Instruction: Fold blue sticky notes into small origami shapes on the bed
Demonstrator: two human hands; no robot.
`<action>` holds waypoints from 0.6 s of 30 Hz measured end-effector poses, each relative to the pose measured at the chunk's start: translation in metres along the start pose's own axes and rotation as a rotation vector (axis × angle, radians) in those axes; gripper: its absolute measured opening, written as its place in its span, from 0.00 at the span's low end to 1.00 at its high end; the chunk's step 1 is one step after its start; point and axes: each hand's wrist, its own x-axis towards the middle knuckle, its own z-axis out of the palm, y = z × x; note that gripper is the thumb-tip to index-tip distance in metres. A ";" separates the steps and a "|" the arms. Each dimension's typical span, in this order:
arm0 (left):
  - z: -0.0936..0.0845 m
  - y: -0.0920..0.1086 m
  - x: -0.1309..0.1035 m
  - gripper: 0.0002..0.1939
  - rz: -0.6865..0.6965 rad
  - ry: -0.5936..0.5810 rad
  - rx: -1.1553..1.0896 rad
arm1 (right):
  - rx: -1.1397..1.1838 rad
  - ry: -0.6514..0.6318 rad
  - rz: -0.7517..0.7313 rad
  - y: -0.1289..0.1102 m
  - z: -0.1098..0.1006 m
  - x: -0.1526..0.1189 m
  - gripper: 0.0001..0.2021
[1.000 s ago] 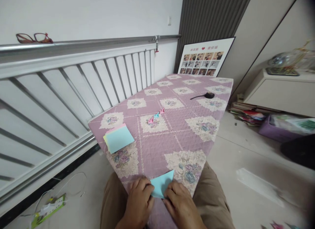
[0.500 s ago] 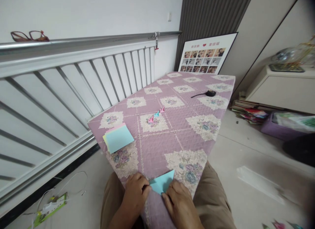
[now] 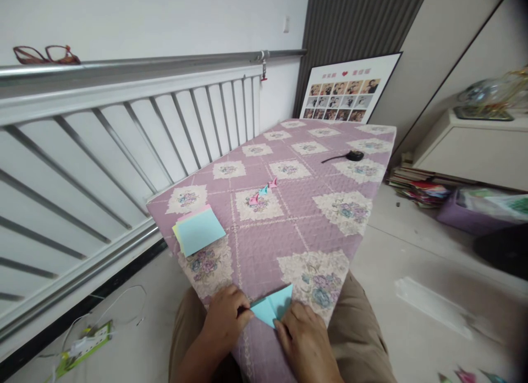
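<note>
A sheet of light-blue paper, creased and partly folded, lies near the front of the cloth-covered table. Its left corner is pinched between the thumb and fingers of my left hand. On the other side my right hand holds the right part, thumb at the lower edge and fingers curled over it. Farther left rests a stack of coloured paper squares, blue on top, with pink and yellow edges showing. Beyond the hands stand three small folded paper figures: a pink one, a blue one and another pink one.
The purple flowered tablecloth covers the table, with a black tape-like item at the far right. A white radiator runs along the left side, eyeglasses on its rail. A power strip lies on the floor.
The blue paper's folded layers lie a little differently, with a crease now showing in the middle. My right thumb has shifted slightly along the lower edge; the left hand barely moved.
</note>
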 end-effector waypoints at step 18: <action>-0.010 0.001 0.011 0.08 0.002 -0.120 0.103 | -0.050 -0.044 0.021 -0.006 -0.010 0.004 0.07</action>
